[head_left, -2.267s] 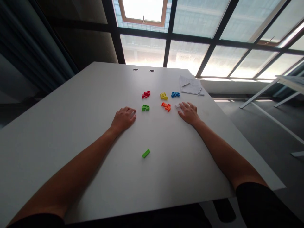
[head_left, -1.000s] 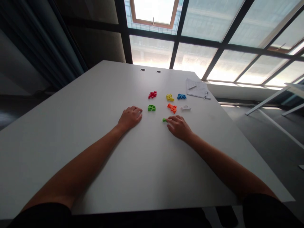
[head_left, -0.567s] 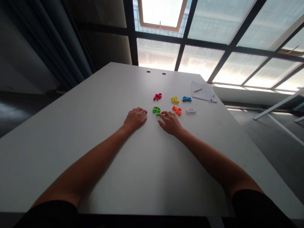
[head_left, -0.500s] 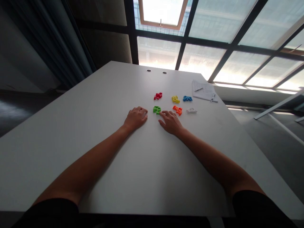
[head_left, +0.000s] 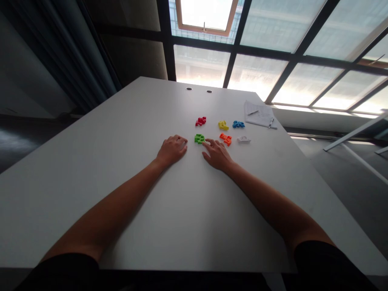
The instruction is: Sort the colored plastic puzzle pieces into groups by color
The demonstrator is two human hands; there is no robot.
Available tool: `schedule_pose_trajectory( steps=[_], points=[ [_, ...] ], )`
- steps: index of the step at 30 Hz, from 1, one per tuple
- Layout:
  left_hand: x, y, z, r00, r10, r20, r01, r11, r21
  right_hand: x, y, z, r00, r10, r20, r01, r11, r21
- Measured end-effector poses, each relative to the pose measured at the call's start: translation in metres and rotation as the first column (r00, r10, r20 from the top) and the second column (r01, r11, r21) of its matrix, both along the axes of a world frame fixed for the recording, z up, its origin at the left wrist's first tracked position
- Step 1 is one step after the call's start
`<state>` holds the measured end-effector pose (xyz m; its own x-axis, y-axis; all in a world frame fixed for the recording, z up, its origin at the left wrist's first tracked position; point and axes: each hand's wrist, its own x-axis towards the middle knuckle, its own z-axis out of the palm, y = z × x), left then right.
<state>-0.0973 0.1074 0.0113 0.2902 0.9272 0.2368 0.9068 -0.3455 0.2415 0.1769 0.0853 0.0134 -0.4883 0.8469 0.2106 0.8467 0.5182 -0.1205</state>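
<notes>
Looking down across a smooth white table (head_left: pixel 169 226), we see our two bare hands resting well apart, with a small cluster of green blocks (head_left: pixel 199 139) on the tabletop between them, nearer the right. Our left hand (head_left: pixel 171 149) lies palm down, its fingers loosely bent and grasping nothing that we can see. Our right hand (head_left: pixel 216 154) rests its fingertips against the near right edge of the cluster, or so it looks, with the thumb spread away rather than pinching; we cannot tell how firmly they press. We judge these pieces to be light, stiff plastic, hard to break and perhaps a little slick, so they should slide easily here; the straight outer sides of a single piece seem the best hold, since gripping one might leave its neighbours behind. Their shapes are chunky and square-edged, set at uneven angles. Similar heaps lie nearby: orange blocks (head_left: pixel 225 139) just beyond our right hand, pale, seemingly translucent blocks (head_left: pixel 243 140) to their right, and a farther row of red blocks (head_left: pixel 200 121), yellow blocks (head_left: pixel 223 125) and glossy blue blocks (head_left: pixel 238 124). Past these, flat written paper (head_left: pixel 260 117) carries a slim pen (head_left: pixel 253 112).
</notes>
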Motion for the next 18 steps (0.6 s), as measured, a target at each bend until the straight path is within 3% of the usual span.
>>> schedule_pose_trajectory(
  steps=[18],
  points=[
    [0.0003,0.0007,-0.0004,1.000,-0.004,-0.010,0.004,1.000,0.011,0.0048,0.0097,-0.0021,0.990,0.053,-0.132,-0.047,0.998,0.048]
  ],
)
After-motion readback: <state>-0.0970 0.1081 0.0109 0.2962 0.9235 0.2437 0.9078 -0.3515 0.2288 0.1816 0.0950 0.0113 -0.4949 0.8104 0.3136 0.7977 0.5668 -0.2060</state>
